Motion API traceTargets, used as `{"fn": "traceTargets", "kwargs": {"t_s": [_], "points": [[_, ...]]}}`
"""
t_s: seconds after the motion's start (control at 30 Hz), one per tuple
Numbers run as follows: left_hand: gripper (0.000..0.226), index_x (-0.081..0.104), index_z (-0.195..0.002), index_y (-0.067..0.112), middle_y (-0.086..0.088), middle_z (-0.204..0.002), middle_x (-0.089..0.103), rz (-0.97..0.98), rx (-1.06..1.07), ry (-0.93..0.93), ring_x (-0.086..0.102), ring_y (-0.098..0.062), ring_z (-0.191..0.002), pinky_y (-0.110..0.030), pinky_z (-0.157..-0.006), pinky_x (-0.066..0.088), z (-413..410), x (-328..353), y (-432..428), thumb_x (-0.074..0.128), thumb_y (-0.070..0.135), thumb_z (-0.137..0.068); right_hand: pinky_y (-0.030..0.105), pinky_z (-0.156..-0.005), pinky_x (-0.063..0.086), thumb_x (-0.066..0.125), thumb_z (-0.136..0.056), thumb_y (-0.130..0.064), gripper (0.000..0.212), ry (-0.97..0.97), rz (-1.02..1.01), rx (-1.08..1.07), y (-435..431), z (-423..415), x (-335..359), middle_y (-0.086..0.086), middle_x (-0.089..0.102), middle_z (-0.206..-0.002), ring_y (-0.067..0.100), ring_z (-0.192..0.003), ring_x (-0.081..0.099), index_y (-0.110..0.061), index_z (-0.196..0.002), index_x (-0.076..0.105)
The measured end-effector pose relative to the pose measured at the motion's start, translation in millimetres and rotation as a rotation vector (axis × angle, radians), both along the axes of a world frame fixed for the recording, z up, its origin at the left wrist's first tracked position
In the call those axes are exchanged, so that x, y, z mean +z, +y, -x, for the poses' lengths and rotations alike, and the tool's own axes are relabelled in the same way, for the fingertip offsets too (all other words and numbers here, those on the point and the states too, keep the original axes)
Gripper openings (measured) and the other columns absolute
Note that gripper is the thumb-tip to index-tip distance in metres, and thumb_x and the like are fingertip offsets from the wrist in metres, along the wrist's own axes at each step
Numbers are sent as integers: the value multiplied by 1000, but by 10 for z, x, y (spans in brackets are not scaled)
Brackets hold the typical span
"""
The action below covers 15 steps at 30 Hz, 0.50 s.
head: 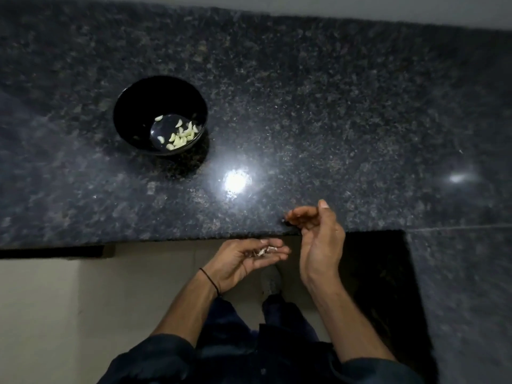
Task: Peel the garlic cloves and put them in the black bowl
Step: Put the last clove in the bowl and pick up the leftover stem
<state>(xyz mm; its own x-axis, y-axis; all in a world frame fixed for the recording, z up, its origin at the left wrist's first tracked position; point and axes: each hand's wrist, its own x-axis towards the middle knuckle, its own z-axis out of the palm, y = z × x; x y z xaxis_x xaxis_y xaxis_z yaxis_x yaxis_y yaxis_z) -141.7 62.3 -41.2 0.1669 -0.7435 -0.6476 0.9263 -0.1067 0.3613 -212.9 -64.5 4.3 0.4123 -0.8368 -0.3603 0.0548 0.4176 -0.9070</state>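
Two dark sleeves (155,358) at the bottom, dark trousers between them, one grey shoe (271,281) on the pale floor (69,300). One thin black band (210,281) sits on the left wrist.

The left hand (243,261) is palm up, just below the counter's front edge and off the stone. Its thumb presses a small clump of pale garlic bits (263,251) against the fingers. Whether that is skin or clove, and how many pieces, is too blurry to say.

The right hand (318,239) is beside the left and higher, palm facing left, thumb up, fingers loosely curled, with the tips over the counter's edge. The fingertips are smeared, so cannot tell if they pinch anything.

The dark speckled stone counter (332,106) has its front edge running left to right just beyond the left hand. At right a second slab comes nearer to the person, leaving a black recess (374,273) in the corner. There is wide bare stone ahead of both hands and to the right.

Two light glares lie on the stone, one bright (235,180) ahead of the hands and one faint (457,177) far right.

One black bowl (124,106) stands upright, farther back and left, well apart from both hands. The peeled cloves (181,135) lie inside on its right side: more than a dozen, too clumped for an exact count.

A grey wall strip (388,6) borders the far edge.
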Motion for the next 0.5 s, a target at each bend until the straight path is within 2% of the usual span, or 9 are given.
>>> {"fn": "traceTargets", "kwargs": {"t_s": [0.13, 0.3, 0.5], "points": [[28, 71, -102, -10, -30, -109, 70, 64, -119, -13, 71, -35, -104, -36, -100, 54, -72, -7, 84, 51, 5, -90, 32, -75, 54, 42, -107, -23, 42, -68, -89, -185, 232, 97, 65, 10, 68, -73, 22, -73, 65, -5, -77, 66], [27, 68, -107, -13, -30, -109, 70, 113, -295, -84, 71, -34, -103, -32, -90, 58, -67, 2, 114, 46, -3, -96, 32, -79, 52, 45, -104, -25, 36, -177, -247, -344, 572, 414, 113, 10, 67, -77, 21, -77, 65, -5, -83, 66], [28, 64, -114, -15, -30, -113, 69, 173, -599, -150, 71, -35, -105, -33, -90, 58, 376, 87, 42, 45, -2, -98, 33, -85, 50, 47, -103, -25, 31, -287, -377, -600, 938, 1165, 152, 8, 70, -80, 21, -81, 66, -6, -88, 67]]}}
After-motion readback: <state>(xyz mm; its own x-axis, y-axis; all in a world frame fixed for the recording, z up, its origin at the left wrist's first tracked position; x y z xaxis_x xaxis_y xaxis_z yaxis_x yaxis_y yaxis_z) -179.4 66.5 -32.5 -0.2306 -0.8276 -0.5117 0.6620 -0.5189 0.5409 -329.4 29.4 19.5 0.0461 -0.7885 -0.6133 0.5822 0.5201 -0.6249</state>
